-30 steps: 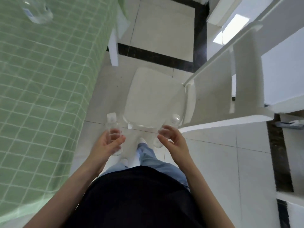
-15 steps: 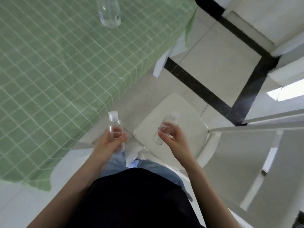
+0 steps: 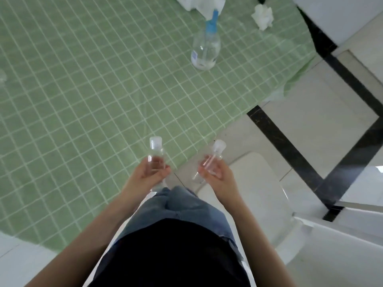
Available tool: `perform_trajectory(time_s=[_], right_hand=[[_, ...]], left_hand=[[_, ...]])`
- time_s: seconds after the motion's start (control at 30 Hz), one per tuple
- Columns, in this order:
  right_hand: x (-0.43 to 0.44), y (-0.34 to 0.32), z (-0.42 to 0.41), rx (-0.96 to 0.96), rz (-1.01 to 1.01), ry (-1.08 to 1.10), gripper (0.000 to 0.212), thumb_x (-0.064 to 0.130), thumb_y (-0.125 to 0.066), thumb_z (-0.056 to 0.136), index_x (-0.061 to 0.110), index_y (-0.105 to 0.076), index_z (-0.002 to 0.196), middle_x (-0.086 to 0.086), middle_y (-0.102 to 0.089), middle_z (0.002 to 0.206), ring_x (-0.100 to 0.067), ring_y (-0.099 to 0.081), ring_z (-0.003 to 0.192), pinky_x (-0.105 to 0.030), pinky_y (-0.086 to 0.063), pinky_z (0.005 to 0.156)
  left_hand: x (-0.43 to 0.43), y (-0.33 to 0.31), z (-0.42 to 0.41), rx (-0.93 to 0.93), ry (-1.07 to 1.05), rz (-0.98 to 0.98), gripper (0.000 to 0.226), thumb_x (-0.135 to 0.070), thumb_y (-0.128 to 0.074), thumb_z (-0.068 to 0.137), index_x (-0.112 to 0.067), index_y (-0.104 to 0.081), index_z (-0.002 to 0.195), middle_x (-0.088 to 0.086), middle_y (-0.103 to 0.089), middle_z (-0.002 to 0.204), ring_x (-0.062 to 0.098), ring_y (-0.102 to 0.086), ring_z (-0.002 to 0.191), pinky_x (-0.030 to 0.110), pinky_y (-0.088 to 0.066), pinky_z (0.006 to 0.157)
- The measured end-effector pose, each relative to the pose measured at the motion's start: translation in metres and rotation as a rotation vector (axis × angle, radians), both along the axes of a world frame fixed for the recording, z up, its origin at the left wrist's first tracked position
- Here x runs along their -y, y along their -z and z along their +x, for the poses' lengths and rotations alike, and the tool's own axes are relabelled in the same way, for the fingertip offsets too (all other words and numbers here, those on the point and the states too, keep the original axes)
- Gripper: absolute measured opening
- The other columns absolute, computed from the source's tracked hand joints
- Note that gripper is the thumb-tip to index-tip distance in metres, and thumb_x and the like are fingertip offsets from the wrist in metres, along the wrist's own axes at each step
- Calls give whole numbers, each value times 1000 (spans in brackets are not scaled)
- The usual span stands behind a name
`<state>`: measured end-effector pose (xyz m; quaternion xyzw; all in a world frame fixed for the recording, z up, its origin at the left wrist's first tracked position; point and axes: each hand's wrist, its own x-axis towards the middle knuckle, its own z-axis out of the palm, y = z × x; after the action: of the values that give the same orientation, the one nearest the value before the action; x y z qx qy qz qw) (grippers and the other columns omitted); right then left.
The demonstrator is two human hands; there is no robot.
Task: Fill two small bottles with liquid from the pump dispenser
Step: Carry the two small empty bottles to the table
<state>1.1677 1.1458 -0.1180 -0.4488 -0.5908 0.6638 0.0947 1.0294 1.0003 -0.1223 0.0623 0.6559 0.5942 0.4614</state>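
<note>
Left hand [image 3: 147,179] grips capped bottle [image 3: 155,155], right hand [image 3: 217,177] grips second bottle [image 3: 215,157]; fill levels indiscernible. Green checked surface [image 3: 83,100] bears pump dispenser [image 3: 205,48]; tiled floor [image 3: 310,121].

Held out forward, left hand [image 3: 148,177] gripping upright bottle [image 3: 155,150], right hand [image 3: 216,176] gripping tilted bottle [image 3: 217,149] (palms inward)

A table under a green checked cloth [image 3: 83,100] fills the upper left of the frame and carries a clear pump dispenser [image 3: 205,48] with a blue head standing upper centre, a crumpled white tissue [image 3: 262,16] near its upper-right corner, and a white tissue box [image 3: 187,2] cut off by the top edge.
</note>
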Motion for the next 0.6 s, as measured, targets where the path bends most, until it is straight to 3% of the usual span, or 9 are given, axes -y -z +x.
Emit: perform_trajectory(time_s=[0.13, 0.2, 0.37, 0.47, 0.6], right_hand=[[-7, -8, -25, 18, 27, -80, 27, 9, -69, 87, 23, -59, 108, 14, -65, 95, 6, -61, 87, -9, -48, 73], [-14, -11, -33, 30, 30, -116, 29, 12, -68, 88, 20, -59, 114, 15, -65, 97, 5, -61, 91, -13, -48, 78], [-42, -13, -49, 50, 86, -182, 36, 13, -67, 89, 11, -57, 123, 10, -65, 104, 7, -61, 91, -6, -47, 76], [-68, -12, -64, 40, 83, -241, 35, 10, -66, 89, 9, -57, 122, 8, -65, 104, 4, -63, 91, -16, -50, 82], [-111, -10, -88, 2, 74, -351, 28, 12, -67, 88, 21, -58, 112, 12, -66, 101, 7, -65, 89, -25, -55, 86]], left_hand=[[-5, 0, -25, -24, -29, -7, 21, -10, -67, 81, -29, -60, 85, -12, -66, 82, 7, -63, 83, 23, -46, 71], [-9, 2, -33, -11, -48, 5, 20, -10, -68, 82, -28, -60, 87, -9, -63, 82, 12, -60, 83, 26, -45, 72], [-27, 6, -43, 19, -25, 15, 30, -30, -72, 70, -30, -60, 98, -10, -64, 84, 9, -63, 83, 26, -47, 73], [-42, 7, -49, 4, -56, 18, 35, -40, -73, 66, -39, -60, 98, -12, -66, 84, 7, -65, 84, 26, -47, 75], [-69, 7, -55, -43, -129, 6, 32, -52, -68, 73, -45, -52, 100, -8, -71, 94, 8, -66, 92, 32, -47, 83]])
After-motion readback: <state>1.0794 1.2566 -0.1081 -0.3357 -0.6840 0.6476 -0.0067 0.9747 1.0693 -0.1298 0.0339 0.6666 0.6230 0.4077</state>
